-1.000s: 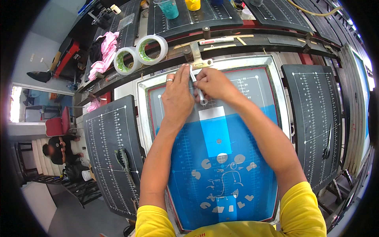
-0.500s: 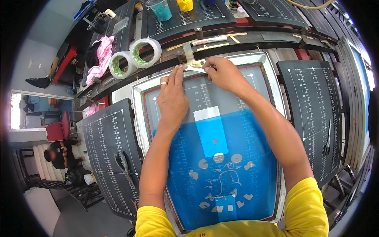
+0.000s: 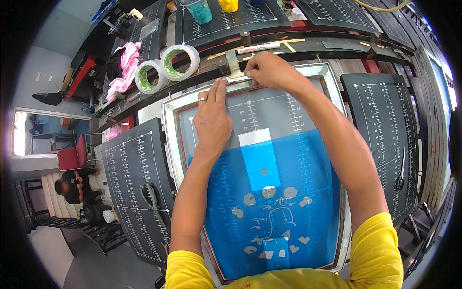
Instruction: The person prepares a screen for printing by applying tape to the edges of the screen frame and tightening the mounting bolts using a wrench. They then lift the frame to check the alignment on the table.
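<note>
The wrench (image 3: 236,80) has swung from lengthwise to crosswise, the right hand (image 3: 269,70) now beside the bracket (image 3: 233,62).

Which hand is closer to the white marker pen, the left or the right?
The right. The right hand is just below the white marker pen in the picture; the left hand is lower and farther left.

Wrench (image 3: 235,80): right end hidden by right fingers (image 3: 256,66); left end, at left fingertips (image 3: 221,87), too small to make out. Beyond the fingers, yellow cup (image 3: 229,5) cut by top edge. Far left of them, seated person (image 3: 73,189), head blurred.
</note>
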Available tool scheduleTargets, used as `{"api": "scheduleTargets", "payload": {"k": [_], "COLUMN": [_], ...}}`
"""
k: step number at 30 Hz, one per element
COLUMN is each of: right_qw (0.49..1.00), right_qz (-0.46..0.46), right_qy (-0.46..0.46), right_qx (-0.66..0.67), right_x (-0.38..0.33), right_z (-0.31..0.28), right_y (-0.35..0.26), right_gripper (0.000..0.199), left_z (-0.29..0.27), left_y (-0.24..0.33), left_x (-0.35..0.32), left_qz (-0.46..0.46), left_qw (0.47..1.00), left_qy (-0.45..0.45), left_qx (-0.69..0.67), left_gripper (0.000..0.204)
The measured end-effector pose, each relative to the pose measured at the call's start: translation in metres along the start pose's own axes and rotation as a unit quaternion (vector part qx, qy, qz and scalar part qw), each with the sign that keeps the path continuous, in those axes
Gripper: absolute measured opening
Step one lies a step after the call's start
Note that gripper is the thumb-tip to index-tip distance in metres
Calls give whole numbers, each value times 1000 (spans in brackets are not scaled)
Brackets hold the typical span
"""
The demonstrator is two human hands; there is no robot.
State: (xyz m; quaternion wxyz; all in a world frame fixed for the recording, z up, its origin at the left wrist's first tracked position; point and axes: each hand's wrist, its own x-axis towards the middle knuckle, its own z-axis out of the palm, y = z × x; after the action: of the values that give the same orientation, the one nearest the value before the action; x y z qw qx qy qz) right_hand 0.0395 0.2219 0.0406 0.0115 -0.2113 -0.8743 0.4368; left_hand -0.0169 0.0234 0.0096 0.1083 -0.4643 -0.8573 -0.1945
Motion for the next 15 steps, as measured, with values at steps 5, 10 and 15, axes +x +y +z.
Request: {"api": "scheduleTargets", "payload": {"k": [5, 10, 15], "right_qw": [992, 962, 950], "right_qz": [38, 85, 75], "right_qy": [-52, -36, -22], "right_qx": [105, 259, 302], "right_x": [-8, -35, -35], "right_z": [6, 41, 68], "right_y": [-2, -6, -3], "right_gripper": [15, 13, 15], "left_z": [0, 2, -2], "left_y": [0, -4, 0], "left_x": [0, -3, 0], "left_qz": [-25, -14, 12], "left_qw": [999, 999, 1000], "left_qy": [-12, 6, -3], "left_qx": [-20, -39, -15], "left_gripper": [67, 66, 63]}}
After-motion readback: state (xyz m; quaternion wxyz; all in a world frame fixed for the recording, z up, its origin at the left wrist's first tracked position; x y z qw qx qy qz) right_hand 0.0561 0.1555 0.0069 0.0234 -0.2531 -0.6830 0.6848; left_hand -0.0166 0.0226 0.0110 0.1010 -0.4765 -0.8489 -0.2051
